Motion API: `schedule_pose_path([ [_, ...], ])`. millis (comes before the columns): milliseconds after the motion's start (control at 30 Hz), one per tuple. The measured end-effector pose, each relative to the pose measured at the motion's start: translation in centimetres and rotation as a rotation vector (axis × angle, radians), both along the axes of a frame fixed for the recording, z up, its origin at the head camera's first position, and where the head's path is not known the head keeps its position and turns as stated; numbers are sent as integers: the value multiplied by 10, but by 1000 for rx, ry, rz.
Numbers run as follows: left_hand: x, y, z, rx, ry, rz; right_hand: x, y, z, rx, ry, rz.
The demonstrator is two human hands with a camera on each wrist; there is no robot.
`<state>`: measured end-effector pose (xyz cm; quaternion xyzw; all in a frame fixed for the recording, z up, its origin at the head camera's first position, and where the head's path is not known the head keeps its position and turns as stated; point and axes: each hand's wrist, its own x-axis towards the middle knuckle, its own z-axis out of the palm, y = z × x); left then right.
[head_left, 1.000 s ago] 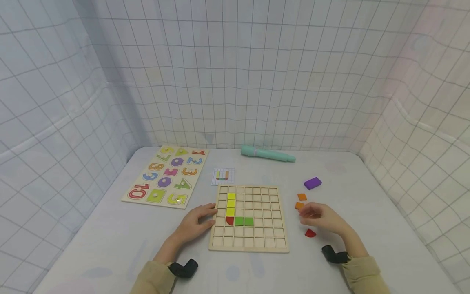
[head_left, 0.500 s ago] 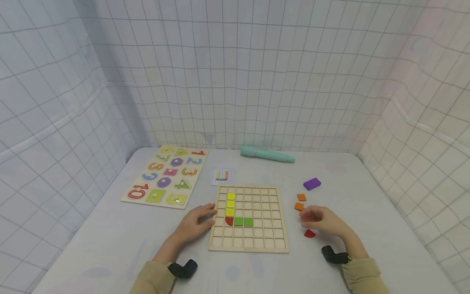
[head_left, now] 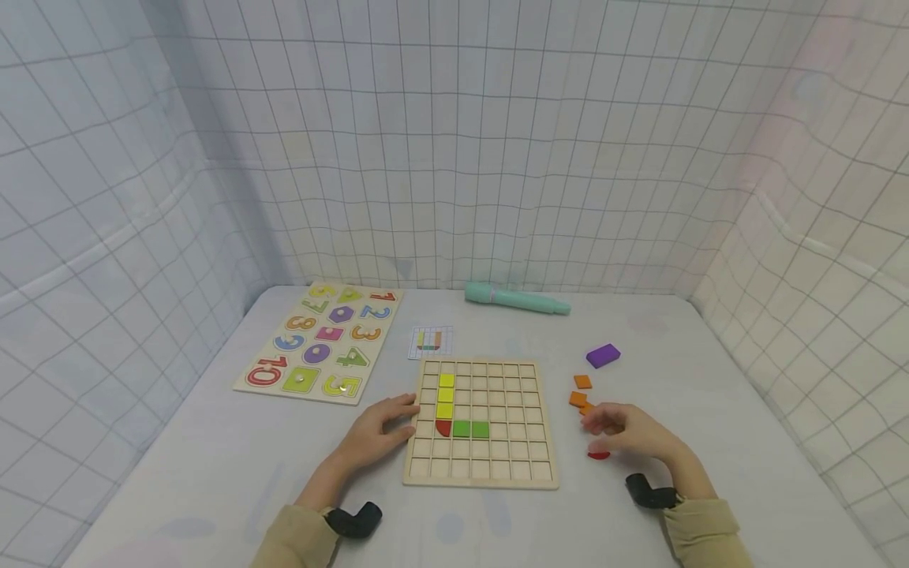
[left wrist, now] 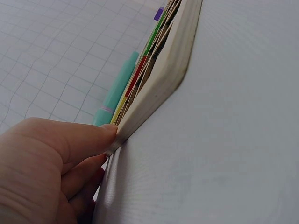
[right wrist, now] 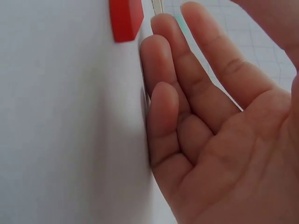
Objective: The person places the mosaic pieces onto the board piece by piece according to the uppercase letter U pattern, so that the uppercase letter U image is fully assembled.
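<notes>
- The red piece [head_left: 599, 455] lay on the table [head_left: 454, 505] to the right of the board [head_left: 521, 470], partly hidden under the right hand [head_left: 628, 432] in the head view.
- It looked rigid and thick for its small size; I judged it light, probably painted wood, hard to break, and apt to slide a little on the smooth table.
- The best hold seemed to be a pinch across its side walls, with thumb and forefinger on opposite edges, since its flat top offered nothing to catch.
- The right hand was released: its fingers bent loosely with gaps between them and held nothing. The right wrist view showed the red piece apart from the four fingertips; the thumb's tip was out of that view, so I could not tell whether it touched.
- The orange squares [head_left: 578, 399] lay just beyond that hand, one partly covered by its fingers.
- The left hand [head_left: 376, 430] was unclenched, thumb and fingers spread against the board's left edge, touching rather than gripping.
- The board appeared flat, stiff and heavier than the pieces, probably best taken by its rim.
</notes>
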<state>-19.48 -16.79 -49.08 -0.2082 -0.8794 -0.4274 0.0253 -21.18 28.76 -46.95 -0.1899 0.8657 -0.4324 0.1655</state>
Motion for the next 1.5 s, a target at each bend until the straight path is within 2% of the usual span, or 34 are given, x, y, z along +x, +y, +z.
schedule_pose_path([
  [200, 0, 0, 0, 6, 5, -2, 0, 5, -1, 28, -12, 33],
  [400, -1, 0, -1, -5, -4, -2, 3, 7, 3, -10, -42, 80],
  [533, -1, 0, -1, -9, -5, 1, 4, 7, 3, -34, -62, 75],
  [800, -1, 0, -1, -12, -5, 2, 3, 7, 2, -2, -25, 67],
  [1200, -1, -1, -1, -20, 7, 3, 0, 0, 0, 37, -19, -38],
  [1500, -1, -1, -2, -11, 6, -1, 3, -2, 0, 47, 24, -26],
])
